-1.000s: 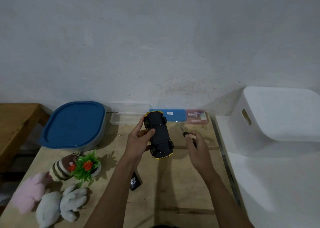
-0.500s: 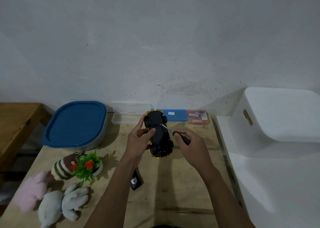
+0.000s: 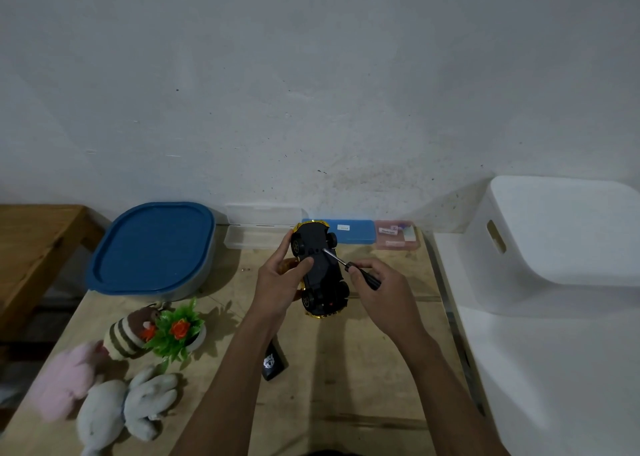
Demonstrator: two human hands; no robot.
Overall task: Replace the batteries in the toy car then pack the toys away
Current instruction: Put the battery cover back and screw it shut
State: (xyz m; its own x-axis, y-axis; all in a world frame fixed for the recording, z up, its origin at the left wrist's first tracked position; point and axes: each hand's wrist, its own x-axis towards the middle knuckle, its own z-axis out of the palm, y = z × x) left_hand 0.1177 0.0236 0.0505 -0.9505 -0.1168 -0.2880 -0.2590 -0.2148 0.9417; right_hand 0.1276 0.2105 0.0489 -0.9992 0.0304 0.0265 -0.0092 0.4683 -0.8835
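Head view: left grip (image 3: 277, 282) holds one toy car (image 3: 323, 279); right grip (image 3: 381, 294), one screwdriver (image 3: 363, 277).

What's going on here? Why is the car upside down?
Someone is working on the toy car. Their left hand holds it upside down over the table, and their right hand grips a small screwdriver with its tip against the car's black underside, probably at the battery cover. The soft toys lie at the left of the table, not yet packed away.
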